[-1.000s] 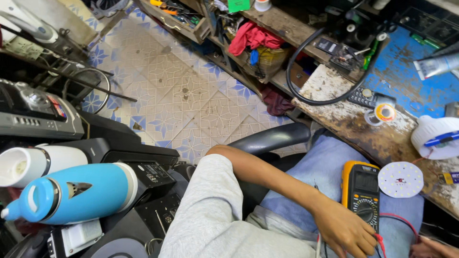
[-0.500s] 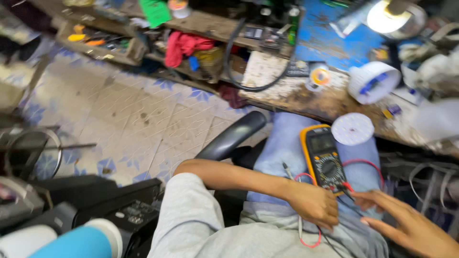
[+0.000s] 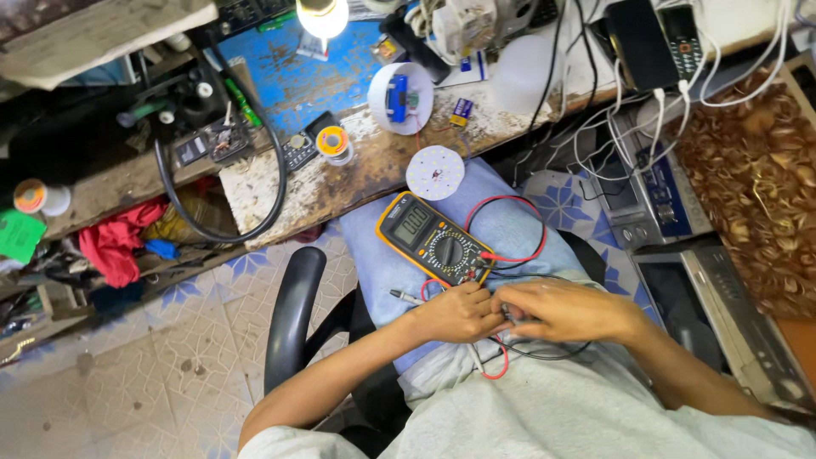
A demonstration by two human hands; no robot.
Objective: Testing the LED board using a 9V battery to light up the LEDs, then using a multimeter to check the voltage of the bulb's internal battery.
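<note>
Sorting out the test leads (image 3: pixel 510 255) in the lap: left hand (image 3: pixel 455 313) and right hand (image 3: pixel 565 310) both closed on them, just near of the yellow multimeter (image 3: pixel 433 238) on the thigh; next, probably separating the probes.

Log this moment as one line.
left hand: touching test leads | right hand: touching leads | multimeter: on lap | LED disc: beyond meter
</note>
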